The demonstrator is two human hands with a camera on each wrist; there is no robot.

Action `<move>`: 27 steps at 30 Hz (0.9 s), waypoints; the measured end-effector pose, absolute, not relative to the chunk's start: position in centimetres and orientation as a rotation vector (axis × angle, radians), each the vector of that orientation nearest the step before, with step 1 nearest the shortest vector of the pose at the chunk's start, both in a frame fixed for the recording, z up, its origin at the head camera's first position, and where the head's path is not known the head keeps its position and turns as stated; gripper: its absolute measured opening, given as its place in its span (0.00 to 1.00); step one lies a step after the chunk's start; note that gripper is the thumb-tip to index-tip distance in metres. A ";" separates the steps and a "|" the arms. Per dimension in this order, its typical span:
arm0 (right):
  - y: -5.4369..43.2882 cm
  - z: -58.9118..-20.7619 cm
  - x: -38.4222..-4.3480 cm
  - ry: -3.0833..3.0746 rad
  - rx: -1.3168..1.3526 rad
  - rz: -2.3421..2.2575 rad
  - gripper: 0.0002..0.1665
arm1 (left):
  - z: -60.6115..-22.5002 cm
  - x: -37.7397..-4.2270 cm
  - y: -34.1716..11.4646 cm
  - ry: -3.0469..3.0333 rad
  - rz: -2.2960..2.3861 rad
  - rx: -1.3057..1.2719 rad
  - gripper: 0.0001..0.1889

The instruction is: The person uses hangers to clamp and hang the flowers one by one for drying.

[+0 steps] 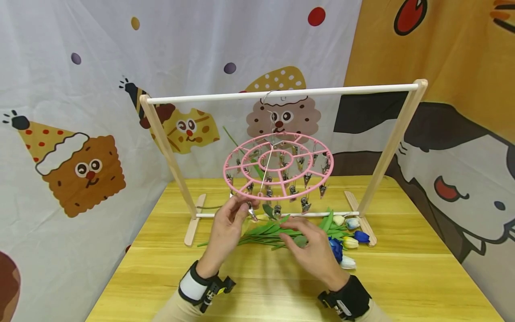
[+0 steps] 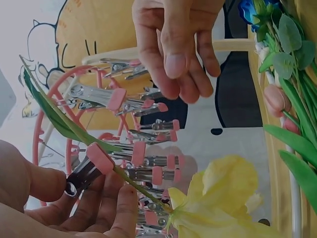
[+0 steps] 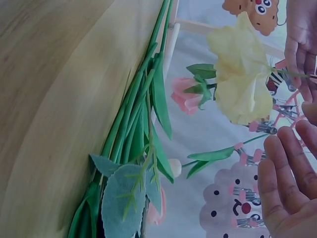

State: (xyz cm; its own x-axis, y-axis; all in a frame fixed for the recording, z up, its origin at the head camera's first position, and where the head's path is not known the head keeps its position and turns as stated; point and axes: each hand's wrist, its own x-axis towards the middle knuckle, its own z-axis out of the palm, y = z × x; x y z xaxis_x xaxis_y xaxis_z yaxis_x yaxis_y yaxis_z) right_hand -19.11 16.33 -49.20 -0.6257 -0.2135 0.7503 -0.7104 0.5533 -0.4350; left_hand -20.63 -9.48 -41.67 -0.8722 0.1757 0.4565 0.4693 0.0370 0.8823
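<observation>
My left hand (image 1: 225, 228) pinches a metal clip (image 2: 89, 171) with pink tips between thumb and fingers, at the near edge of a round pink clip hanger (image 1: 292, 197). The clip sits across the green stem of a yellow flower (image 2: 218, 193), whose bloom hangs head down in the head view. My right hand (image 1: 311, 246) is just to the right, its fingers loosely extended and nothing in them. In the right wrist view, its fingertips are close to the yellow bloom (image 3: 242, 74). Several other clips dangle from the hanger's rings.
A rack with a white top bar (image 1: 330, 91) and wooden legs carries the hanger. Artificial flowers with green stems (image 1: 257, 239) lie on the wooden table (image 1: 241, 286) below, blue, white and yellow heads to the right. A pink flower (image 3: 187, 94) hangs behind the yellow one. Cartoon-printed cloth surrounds the table.
</observation>
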 end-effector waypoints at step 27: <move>17.6 -49.1 -18.8 -2.156 0.765 0.984 0.23 | -41.4 -24.0 -11.1 -2.156 -1.745 -0.508 0.16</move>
State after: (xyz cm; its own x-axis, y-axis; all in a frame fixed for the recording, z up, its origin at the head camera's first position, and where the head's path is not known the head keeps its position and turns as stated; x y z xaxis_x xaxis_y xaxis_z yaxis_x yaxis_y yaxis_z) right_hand -18.79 17.56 -49.13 -0.6262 -0.2384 0.7424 -0.7170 0.5501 -0.4281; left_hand -23.97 -11.15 -41.41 -0.8855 0.0725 0.4590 0.4641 0.1903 0.8651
